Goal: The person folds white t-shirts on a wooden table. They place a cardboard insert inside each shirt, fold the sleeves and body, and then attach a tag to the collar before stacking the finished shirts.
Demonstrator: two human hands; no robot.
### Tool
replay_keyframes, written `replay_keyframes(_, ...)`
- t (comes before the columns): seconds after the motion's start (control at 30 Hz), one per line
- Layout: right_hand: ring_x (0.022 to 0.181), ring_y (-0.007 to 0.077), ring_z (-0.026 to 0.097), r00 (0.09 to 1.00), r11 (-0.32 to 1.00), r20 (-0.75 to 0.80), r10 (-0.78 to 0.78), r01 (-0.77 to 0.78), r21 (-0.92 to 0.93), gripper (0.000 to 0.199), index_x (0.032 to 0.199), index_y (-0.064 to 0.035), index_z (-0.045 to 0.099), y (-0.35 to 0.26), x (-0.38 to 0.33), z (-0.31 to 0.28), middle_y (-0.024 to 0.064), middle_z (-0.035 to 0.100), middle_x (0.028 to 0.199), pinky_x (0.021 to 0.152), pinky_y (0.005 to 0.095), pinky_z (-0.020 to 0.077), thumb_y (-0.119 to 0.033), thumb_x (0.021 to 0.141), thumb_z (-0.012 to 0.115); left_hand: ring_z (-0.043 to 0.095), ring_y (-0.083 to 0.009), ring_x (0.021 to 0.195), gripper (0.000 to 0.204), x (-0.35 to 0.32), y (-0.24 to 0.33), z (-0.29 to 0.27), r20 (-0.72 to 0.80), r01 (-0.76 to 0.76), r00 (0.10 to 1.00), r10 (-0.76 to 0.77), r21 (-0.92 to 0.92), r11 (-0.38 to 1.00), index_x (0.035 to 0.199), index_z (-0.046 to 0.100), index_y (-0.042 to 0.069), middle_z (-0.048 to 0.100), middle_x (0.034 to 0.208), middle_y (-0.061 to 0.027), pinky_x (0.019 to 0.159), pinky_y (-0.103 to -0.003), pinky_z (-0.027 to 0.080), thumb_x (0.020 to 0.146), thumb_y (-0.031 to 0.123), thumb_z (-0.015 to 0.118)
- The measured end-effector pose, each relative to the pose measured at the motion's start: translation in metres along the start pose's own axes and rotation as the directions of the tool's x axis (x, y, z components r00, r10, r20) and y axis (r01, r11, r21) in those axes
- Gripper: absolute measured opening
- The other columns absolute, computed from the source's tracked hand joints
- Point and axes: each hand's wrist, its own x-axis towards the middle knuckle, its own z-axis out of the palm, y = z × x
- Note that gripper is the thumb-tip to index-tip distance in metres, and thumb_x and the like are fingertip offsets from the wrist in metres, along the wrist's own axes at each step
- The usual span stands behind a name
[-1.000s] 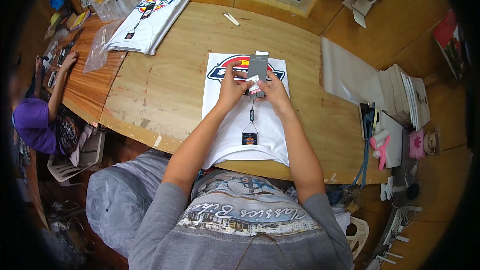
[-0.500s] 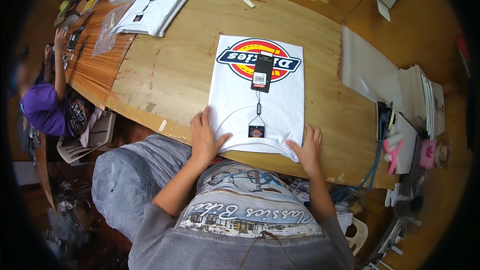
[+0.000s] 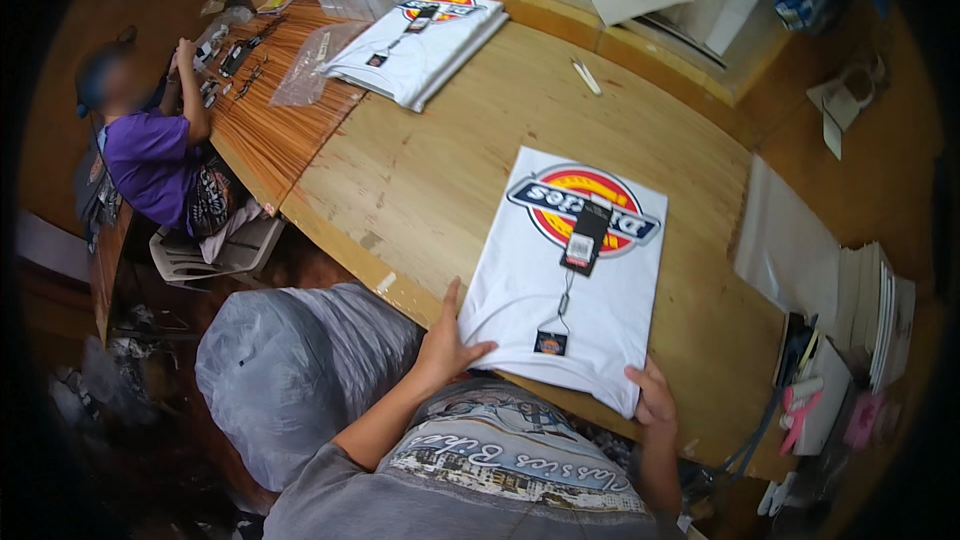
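A folded white T-shirt [image 3: 510, 270] with a red, yellow and dark blue print lies in front of me, its collar toward me. The collar end reaches the table's near edge. A black hang tag [image 3: 585, 237] rests on the print, tied by a cord to the black neck label [image 3: 550, 342]. My left hand [image 3: 447, 348] is at the shirt's near left corner, a finger stretched along the side and the thumb spread over the fabric. At the near right corner my right hand [image 3: 653, 395] is closed on the edge, thumb on top, other fingers partly hidden.
A stack of folded white T-shirts [image 3: 455, 55] sits at the far left beside a clear plastic bag [image 3: 305, 65]. White snips [image 3: 587, 77] lie farther back. Cards and a pink-handled tool [image 3: 797, 418] stand right. A person in purple [image 3: 150, 155] works at left; a stuffed grey bag [image 3: 270, 370] is below.
My view has swung left, so everything sits farther right and lower. The T-shirt looks turned slightly clockwise. My right hand has closed on its near right corner.
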Motion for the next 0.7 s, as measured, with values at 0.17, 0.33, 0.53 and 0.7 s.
replay_keyframes(0.17,0.117,0.0195,0.031,0.980,0.969,0.198,-0.030,0.078,-0.236,0.070,0.129,0.0009,0.019,-0.024,0.030,0.064,0.0103,0.032,0.127,0.098,0.0318,0.0227,0.001,0.070,0.056,0.056,-0.0320,0.079,0.059,0.042,0.018,-0.083,0.245,0.031,0.969,-0.018,-0.048,0.998,0.109,0.035,0.010,0.054,0.086,-0.0215,0.070,-0.033,0.044,0.065,0.022,0.072)
replay_keyframes(0.33,0.118,0.0176,0.029,0.927,0.896,0.335,-0.167,0.285,-0.341,0.063,0.130,0.0010,0.017,-0.047,0.126,0.179,0.0099,0.030,0.128,0.098,0.0311,0.0222,0.002,0.076,0.050,0.049,-0.0151,0.073,0.051,0.140,-0.033,-0.177,-0.205,-0.354,0.923,0.326,-0.117,0.928,0.095,0.044,0.006,0.050,0.080,-0.0061,0.064,-0.028,0.041,0.058,0.018,0.077)
replay_keyframes(0.53,0.116,0.0170,0.029,0.758,0.834,0.514,-0.400,0.534,-0.139,0.059,0.129,-0.0012,0.018,-0.079,0.283,0.337,0.0089,0.031,0.126,0.098,0.0296,0.0232,-0.001,0.079,0.049,0.045,-0.0111,0.077,0.044,0.313,-0.096,-0.287,-0.474,-0.473,0.784,0.401,-0.037,0.880,0.091,0.046,0.005,0.048,0.086,-0.0037,0.070,-0.023,0.038,0.058,0.009,0.074)
replay_keyframes(0.7,0.115,0.0178,0.032,0.825,0.820,0.374,-0.424,0.525,-0.228,0.062,0.129,-0.0036,0.016,-0.057,0.397,0.384,0.0106,0.032,0.126,0.096,0.0288,0.0263,0.002,0.077,0.049,0.047,-0.0160,0.084,0.038,0.407,-0.139,-0.293,-0.423,-0.324,0.876,0.231,-0.162,0.932,0.090,0.046,0.004,0.050,0.088,-0.0069,0.077,-0.028,0.038,0.061,0.006,0.071)
